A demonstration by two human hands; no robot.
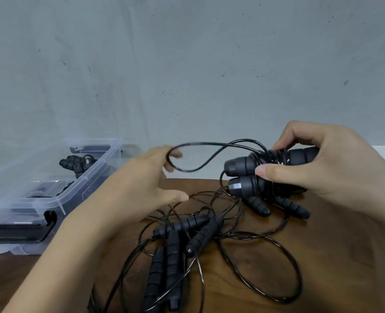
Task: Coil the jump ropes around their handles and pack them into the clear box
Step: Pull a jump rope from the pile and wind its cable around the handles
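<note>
Left hand (146, 184): raised over the table (336, 256), fingers hooked through a loop of black cord (198, 154), thumb stretched out free below. The fingertips are blurred.
Right hand (336, 168): curled round a pair of handles (254, 175), thumb pressed on the near side, fingers over the top.
Edges: the table's far edge runs just behind both hands, close to the grey wall (187, 64). The clear box (58, 199) sits on the table at the left, against the wall, its top open.
Open room: an open gap lies between the two hands, crossed only by the cord. There is bare wood to the right of the tangle. The left forearm lies between the box and the tangle.
Pair of handles: held side by side above the far part of the table, caps pointing left. They have dark grey ribbed grips, with several tight turns of cord round their middle.
Cord: thin and glossy, arcing from the winding to the left hand.
Loose ropes (180, 240): a tangle of handles and cord loops on the wood under the hands, with two more handles (277, 206) just below the right hand.
In the box: one coiled rope (76, 163) lies in the far part.
</note>
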